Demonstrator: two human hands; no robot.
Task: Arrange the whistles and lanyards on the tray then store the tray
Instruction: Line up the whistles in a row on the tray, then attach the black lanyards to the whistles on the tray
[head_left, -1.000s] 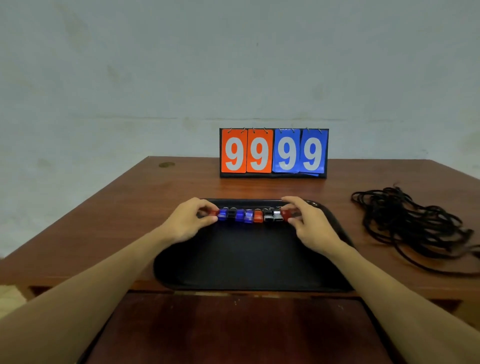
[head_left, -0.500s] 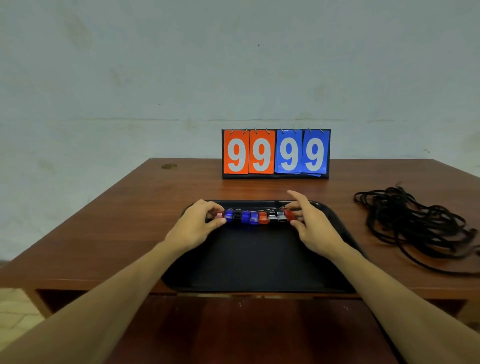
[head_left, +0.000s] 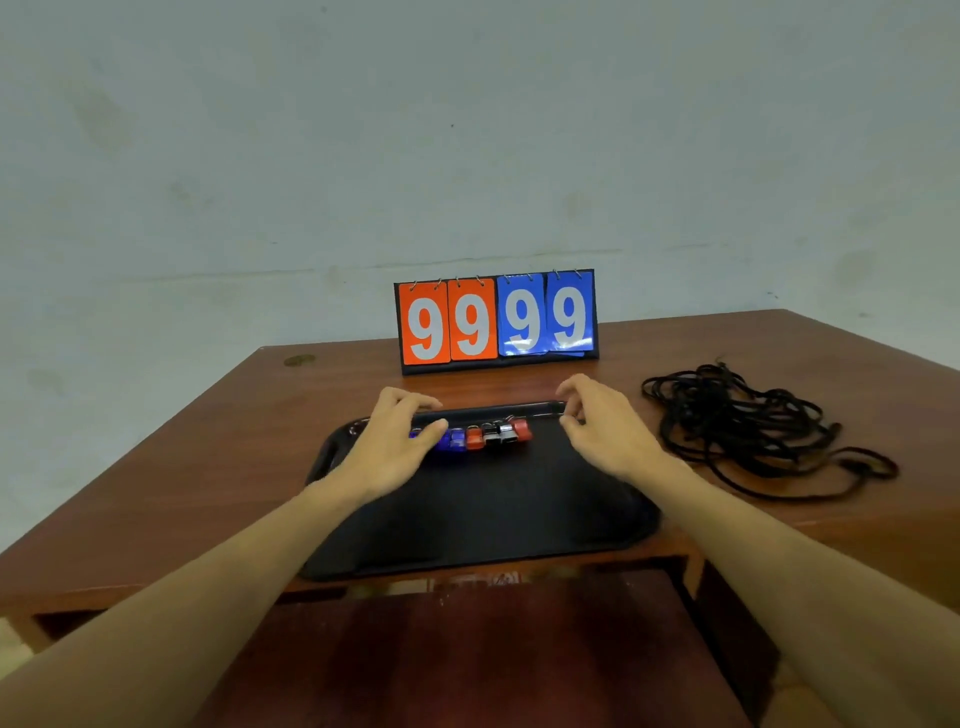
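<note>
black tray (head_left: 467, 519), black lanyards (head_left: 748, 421), orange-blue scoreboard (head_left: 496, 322)

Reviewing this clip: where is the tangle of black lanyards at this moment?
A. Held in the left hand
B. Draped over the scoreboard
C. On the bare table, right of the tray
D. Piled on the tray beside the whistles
C. The black lanyards lie in a heap on the wooden table, to the right of the tray and apart from it; both hands are over the tray.

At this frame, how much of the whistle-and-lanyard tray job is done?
Done: the whistles sit in a row along the far edge of the black tray. In hand: nothing; left hand hovers over the row's left end, right hand is open beside it. Left: the lanyards lie tangled on the table, off the tray; the tray is not stored.
</note>
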